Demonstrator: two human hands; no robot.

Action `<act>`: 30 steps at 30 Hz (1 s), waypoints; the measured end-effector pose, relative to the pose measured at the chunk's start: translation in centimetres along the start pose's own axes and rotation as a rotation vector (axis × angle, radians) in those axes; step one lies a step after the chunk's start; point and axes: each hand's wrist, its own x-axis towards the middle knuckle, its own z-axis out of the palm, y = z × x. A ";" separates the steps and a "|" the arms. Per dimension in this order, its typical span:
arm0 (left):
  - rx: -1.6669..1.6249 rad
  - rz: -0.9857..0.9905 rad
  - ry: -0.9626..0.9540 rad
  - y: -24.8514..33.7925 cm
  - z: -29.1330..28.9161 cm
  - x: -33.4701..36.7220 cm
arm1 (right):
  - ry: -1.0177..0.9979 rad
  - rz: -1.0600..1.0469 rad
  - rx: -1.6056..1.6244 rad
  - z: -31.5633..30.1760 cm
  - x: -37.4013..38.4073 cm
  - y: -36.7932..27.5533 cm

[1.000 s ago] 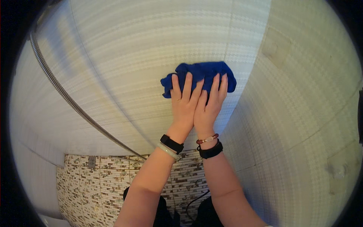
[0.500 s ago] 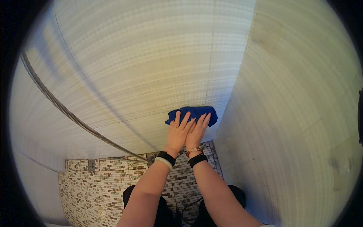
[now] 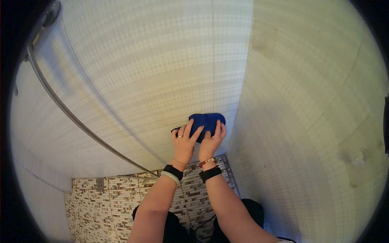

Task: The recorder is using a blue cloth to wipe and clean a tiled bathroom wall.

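A blue cloth [image 3: 206, 121] lies bunched against the pale wall [image 3: 162, 73], low down and close to the corner. My left hand [image 3: 185, 143] is at the cloth's lower left part, fingers bent over it and holding it; a ring shows on one finger. At the right end of the cloth my right hand [image 3: 211, 141] grips its edge, with the fingers curled on the fabric and the thumb near its lower side. The hands are slightly apart. Both wrists wear black bands and bracelets.
A metal shower hose [image 3: 77, 120] curves down on the left toward the floor. The side wall [image 3: 300, 105] rises on my right, with a translucent patch [image 3: 360, 160] on it. Mosaic-patterned floor [image 3: 93, 210] lies below, with a small drain [image 3: 100, 185] at left.
My hands have come apart from lying together flat on the cloth, and their fingers now bend round it. The cloth has shifted slightly left and changed shape. The view has shifted too.
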 end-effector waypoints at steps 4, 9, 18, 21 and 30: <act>-0.119 -0.017 0.077 0.6 -2.5 4.7 | 0.088 -0.137 0.136 -1.7 3.9 -4.6; -0.319 0.004 0.316 2.2 -5.8 12.1 | 0.144 -0.403 0.220 -3.1 9.5 -11.0; -0.207 0.020 0.423 2.0 -4.9 13.8 | 0.078 -0.626 0.093 -1.2 10.8 -11.3; -0.203 0.037 0.366 2.5 -3.3 11.8 | 0.110 -0.538 0.015 -0.9 9.7 -8.5; -0.328 0.020 -0.044 2.9 3.2 2.2 | 0.131 -0.177 -0.091 0.3 4.3 4.4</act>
